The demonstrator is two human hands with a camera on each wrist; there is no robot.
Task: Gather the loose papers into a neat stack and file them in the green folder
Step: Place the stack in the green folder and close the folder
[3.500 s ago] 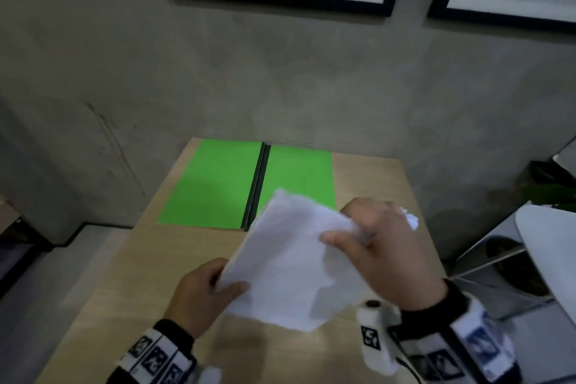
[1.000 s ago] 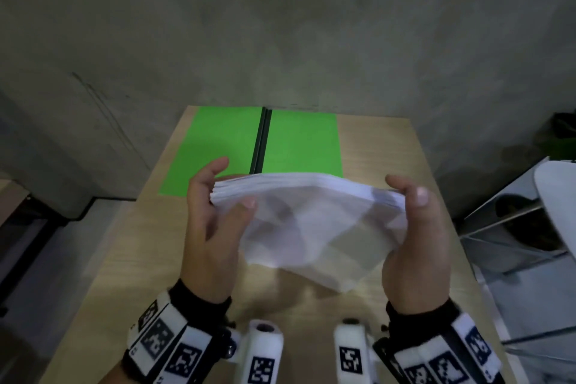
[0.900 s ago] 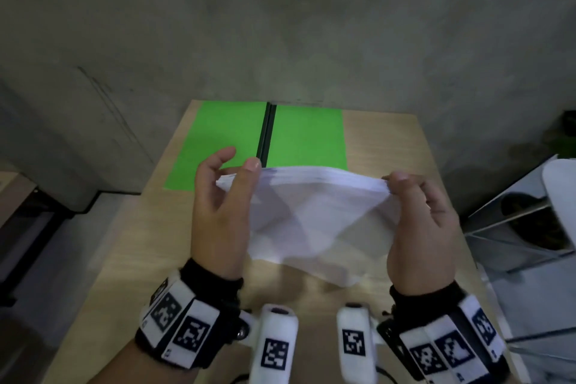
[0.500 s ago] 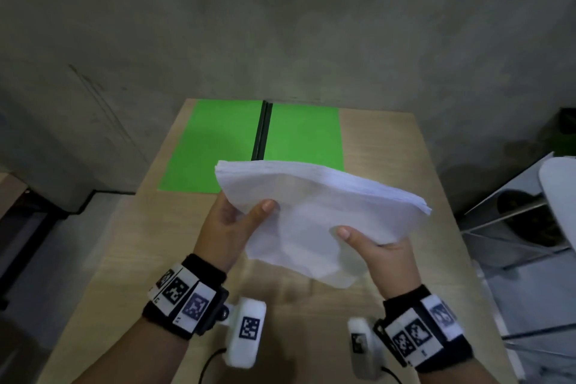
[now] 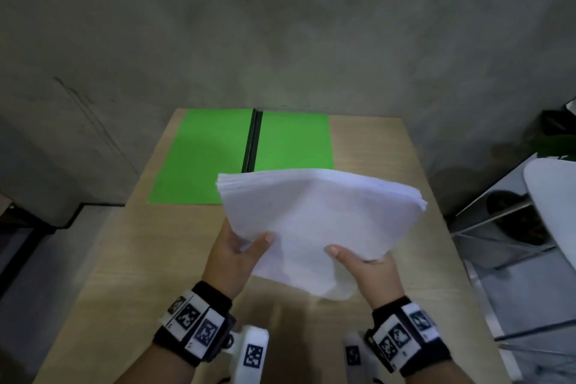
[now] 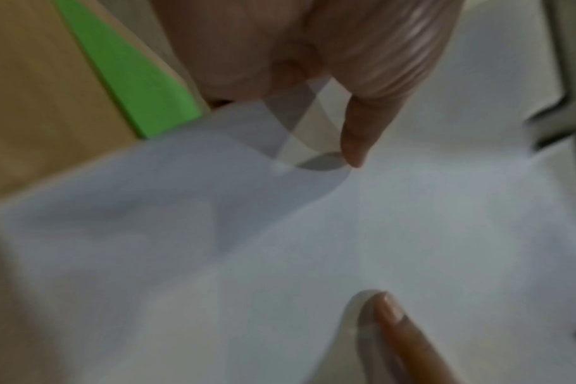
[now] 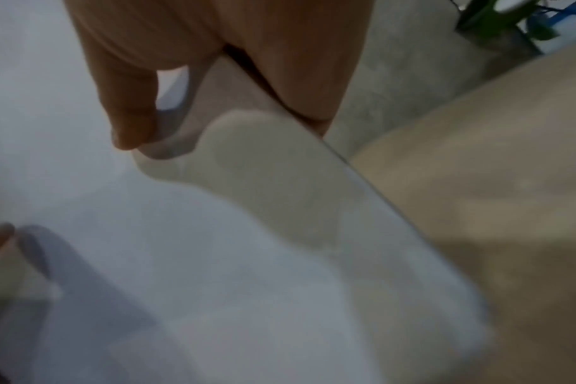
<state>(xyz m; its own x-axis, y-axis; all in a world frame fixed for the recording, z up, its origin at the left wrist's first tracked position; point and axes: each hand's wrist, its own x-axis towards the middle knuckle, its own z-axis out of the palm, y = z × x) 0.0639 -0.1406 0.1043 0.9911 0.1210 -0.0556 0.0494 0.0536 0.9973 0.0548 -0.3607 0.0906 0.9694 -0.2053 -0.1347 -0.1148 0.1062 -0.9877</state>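
Note:
A thick stack of white papers [image 5: 321,212] is held above the wooden table [image 5: 131,259], its far edges squared. My left hand [image 5: 237,246] grips the stack's near left side, thumb on top and fingers underneath. My right hand [image 5: 364,262] grips the near right side the same way. The green folder [image 5: 202,159] lies open flat at the table's far end, with a black spine [image 5: 251,140] down its middle; the stack hides part of its near right corner. In the left wrist view the papers [image 6: 280,246] fill the frame below my thumb. In the right wrist view the papers [image 7: 148,259] bend under my thumb.
A concrete wall [image 5: 280,25] rises right behind the table's far edge. A white chair [image 5: 548,212] with a metal frame stands off the table's right side, and a green plant [image 7: 497,23] sits beyond it. Floor drops away on the left.
Both hands moved from the stack's upper side edges down to its near edge, and the stack tipped from upright to nearly flat, drifting slightly toward the folder.

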